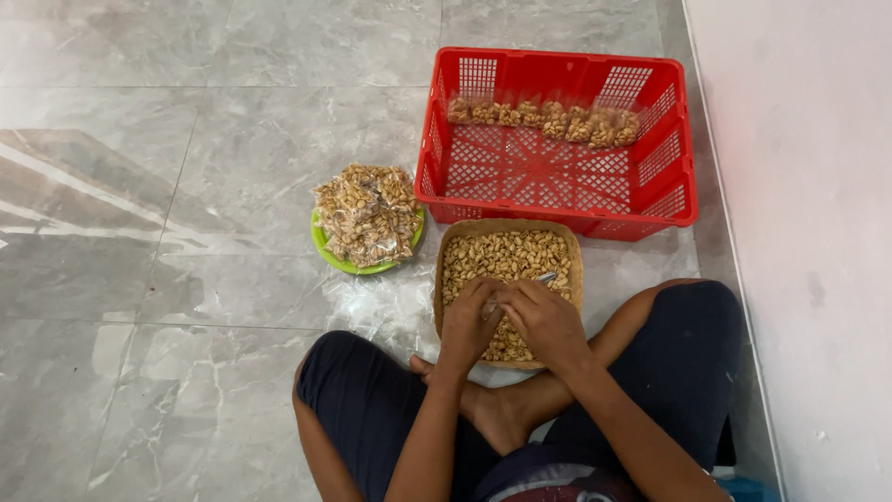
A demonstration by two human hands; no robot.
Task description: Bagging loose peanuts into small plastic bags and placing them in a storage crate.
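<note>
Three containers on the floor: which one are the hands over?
The woven tray of loose peanuts, nearest the person; both hands are above it. The green plate and red basket sit farther off.

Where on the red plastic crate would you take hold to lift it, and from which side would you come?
Probably grip the red crate by its top rim at the two short ends, coming from above with one hand on each. The rim is thick and rolled outward, so fingers could hook under it. The small packets lie only along the far wall, so that side may feel heavier; keep it level.
</note>
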